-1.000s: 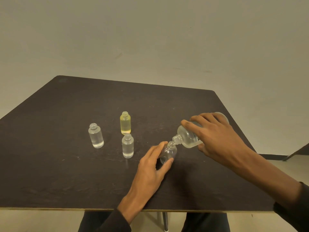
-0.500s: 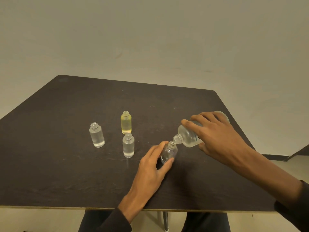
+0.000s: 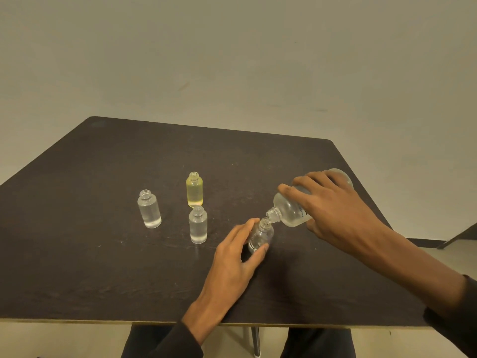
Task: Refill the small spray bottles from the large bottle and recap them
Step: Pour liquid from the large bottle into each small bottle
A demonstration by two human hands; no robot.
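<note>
Pour step under way, judging by the pose: the right hand [image 3: 333,210] wraps the large clear bottle [image 3: 290,211], fingers curled over its upper side and thumb underneath, and holds it tipped, long axis sloping down and to the left, base high at the far right, threaded mouth low. That mouth sits just above and all but touching the open neck of the small clear bottle [image 3: 260,236], which stands upright on the dark tabletop [image 3: 77,254]. The left hand [image 3: 233,262] steadies this small bottle, fingers on its left side, thumb pinching low on the near side. So the receiving neck lies directly below-left of the pouring mouth; alignment of the two openings is what matters. Liquid stream too fine to confirm. Three other small uncapped bottles stand well apart to the left: yellow-filled bottle [image 3: 194,189], clear bottle in the middle [image 3: 198,224], clear bottle farthest left [image 3: 149,209]. No caps visible.
</note>
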